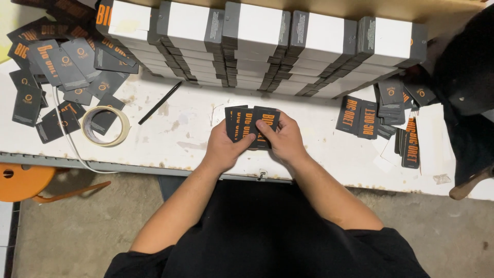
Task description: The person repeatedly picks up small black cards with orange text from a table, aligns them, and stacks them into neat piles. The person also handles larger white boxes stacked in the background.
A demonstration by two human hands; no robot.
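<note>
cards [252,123]: thin paper card, dark and matt
table [185,134]: painted white, scuffed and rough, chipped in spots
tape roll [106,126]: pale paper, dull
boxes [257,31]: smooth white and grey cardboard
stool [23,180]: shiny orange plastic
floor [77,226]: rough grey concrete

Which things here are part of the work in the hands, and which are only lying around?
In hand:
- fanned dark tags, held by left hand and right hand
- loose tags left and tags right of the same kind

Lying about:
- tape roll
- black pen
- stacked grey-and-white boxes
- orange stool
</note>
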